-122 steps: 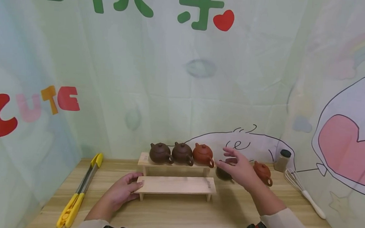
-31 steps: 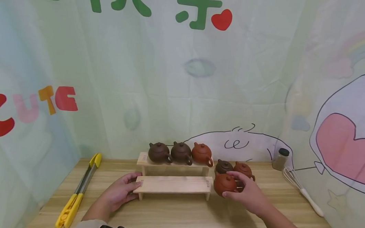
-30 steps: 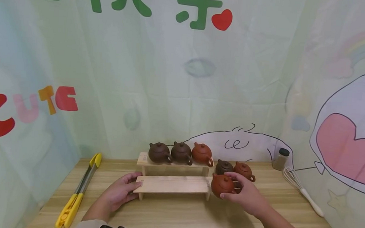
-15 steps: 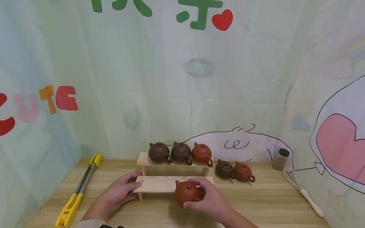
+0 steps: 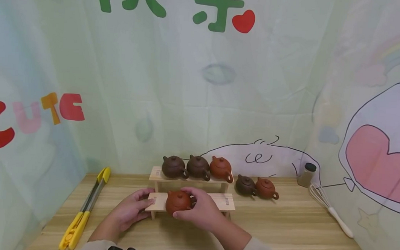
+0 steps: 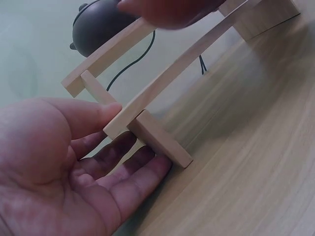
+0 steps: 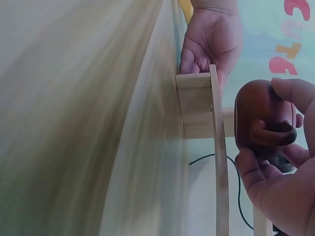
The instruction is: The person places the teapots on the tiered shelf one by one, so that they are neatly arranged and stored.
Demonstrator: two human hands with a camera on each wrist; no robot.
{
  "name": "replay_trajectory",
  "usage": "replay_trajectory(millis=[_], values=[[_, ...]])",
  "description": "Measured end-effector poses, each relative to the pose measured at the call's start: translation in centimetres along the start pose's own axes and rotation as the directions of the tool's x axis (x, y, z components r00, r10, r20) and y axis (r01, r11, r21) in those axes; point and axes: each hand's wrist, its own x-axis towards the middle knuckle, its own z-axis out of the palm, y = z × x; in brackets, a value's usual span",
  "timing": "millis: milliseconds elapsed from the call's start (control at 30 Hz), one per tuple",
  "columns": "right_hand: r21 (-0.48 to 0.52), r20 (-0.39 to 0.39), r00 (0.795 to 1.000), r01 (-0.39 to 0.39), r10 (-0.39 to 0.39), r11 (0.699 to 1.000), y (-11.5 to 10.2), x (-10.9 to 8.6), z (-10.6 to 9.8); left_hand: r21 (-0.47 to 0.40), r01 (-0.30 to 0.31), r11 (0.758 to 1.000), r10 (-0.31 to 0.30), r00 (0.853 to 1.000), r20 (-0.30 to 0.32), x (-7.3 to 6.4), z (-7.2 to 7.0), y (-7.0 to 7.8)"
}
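Pale tabletop (image 5: 289,231) beneath, right grip (image 5: 203,211) holds a round, lidded reddish teapot (image 5: 177,203), left grip (image 5: 130,210) a low wooden stand (image 5: 224,202)

6 o'clock, head view: red-brown teapot (image 5: 176,203), clay look, smooth, mostly matt, soft sheen in the right wrist view. Lower stand (image 5: 224,202) and upper stand (image 5: 155,173): pale bare wood, smooth, matt. Counter (image 5: 299,228): wood-grain face, smooth, low sheen. 8 o'clock: tongs (image 5: 93,200), metal shanks, yellow plastic-looking grips and tips. 4 o'clock: whisk (image 5: 336,217), metal-looking wires, smooth white handle; jar (image 5: 305,179), see-through wall, glass or plastic unclear, black lid. 12 o'clock: backdrop (image 5: 188,83), thin creased cloth, dull.
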Motion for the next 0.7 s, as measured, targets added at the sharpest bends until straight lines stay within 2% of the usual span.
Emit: replay_trajectory(millis=[267,400,700], values=[[-0.031,-0.021,0.999,-0.025,0.024,0.999,-0.7,2.3,1.7,0.005,0.007,1.0,-0.007,1.0,0.016,0.0,-0.1,0.1],[-0.047,-0.03,1.0,-0.006,0.005,0.999,-0.8,3.2,2.1,0.006,0.005,1.0,-0.005,1.0,0.015,0.1,-0.1,0.1],[-0.053,-0.043,0.999,0.025,-0.028,0.998,-0.5,3.8,2.9,0.018,0.007,1.0,-0.007,1.0,-0.007,-0.1,0.0,0.0]])
